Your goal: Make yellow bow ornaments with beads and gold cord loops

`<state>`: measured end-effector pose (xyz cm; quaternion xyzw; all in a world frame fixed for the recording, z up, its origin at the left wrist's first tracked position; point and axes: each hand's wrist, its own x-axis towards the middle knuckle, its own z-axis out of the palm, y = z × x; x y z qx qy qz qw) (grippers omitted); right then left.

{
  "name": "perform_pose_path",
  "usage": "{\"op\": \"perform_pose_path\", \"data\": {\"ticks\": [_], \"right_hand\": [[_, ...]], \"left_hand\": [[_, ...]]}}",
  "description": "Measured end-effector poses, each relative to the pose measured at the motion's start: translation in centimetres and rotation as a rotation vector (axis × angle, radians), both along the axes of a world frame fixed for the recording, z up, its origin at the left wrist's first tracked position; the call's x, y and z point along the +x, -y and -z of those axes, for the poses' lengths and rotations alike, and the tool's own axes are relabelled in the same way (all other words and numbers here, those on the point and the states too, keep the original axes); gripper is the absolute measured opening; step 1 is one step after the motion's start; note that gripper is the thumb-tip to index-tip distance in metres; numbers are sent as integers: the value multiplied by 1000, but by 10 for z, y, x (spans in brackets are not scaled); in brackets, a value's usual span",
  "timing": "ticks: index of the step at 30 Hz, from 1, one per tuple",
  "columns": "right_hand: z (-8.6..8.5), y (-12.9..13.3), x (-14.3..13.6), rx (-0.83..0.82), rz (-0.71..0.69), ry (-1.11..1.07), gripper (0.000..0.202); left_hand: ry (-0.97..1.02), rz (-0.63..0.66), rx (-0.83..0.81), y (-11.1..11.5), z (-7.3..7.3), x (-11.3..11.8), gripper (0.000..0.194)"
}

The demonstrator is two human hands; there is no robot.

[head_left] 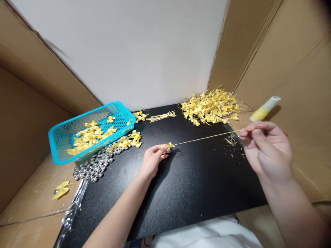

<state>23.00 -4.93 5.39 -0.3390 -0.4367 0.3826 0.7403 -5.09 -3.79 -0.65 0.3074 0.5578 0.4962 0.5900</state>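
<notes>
Over the middle of the black board, my left hand (154,157) pinches a small yellow ribbon bow (170,145) with a silvery bead at its lower side. A thin yellow cord (207,137) runs taut from the bow to the right. Its far end is held between the thumb and fingers of my right hand (267,148), raised over the board's right edge. Whether the cord is tied to the bow or only threaded through it, I cannot tell.
A blue basket (55,151) of yellow bows stands left, beside loose silver beads (94,167). Cut cords (162,116) lie at the back. A heap of corded bows (210,106) and a yellow-white spool (266,108) are right. Cardboard walls (292,69) flank the board.
</notes>
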Motion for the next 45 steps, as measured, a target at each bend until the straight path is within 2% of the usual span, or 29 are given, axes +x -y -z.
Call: {"op": "perform_pose_path", "data": {"ticks": [3,11,18,23,25,27,31,32,35,41,45], "right_hand": [[1,-5,6,17,38,-24,13],[-9,-6,11,22,136,-39,15],[-15,-8,11,-3,132,-66,15],[-15,-9,2,77,78,-136,12],[-10,-4,-12,123,21,-106,12],[0,6,-34,123,-104,-21,12],[24,28,-79,-57,-411,274,16],[29,32,-87,-92,-448,374,16],[42,35,-102,-168,-400,594,13],[56,31,-102,-341,-284,576,9],[56,31,-98,-339,-215,653,9]], "left_hand": [[-17,19,8,1,0,1,37],[-88,66,53,4,-2,7,24],[-145,89,60,5,-7,10,21],[-178,89,56,10,-9,11,21],[-189,92,75,13,-10,13,21],[-175,108,88,16,-12,16,21],[-112,130,80,21,-16,23,20],[-101,135,86,22,-16,24,21],[-70,180,102,26,-16,26,18],[-21,248,56,32,-16,23,13],[-42,241,17,32,-16,20,19]]}}
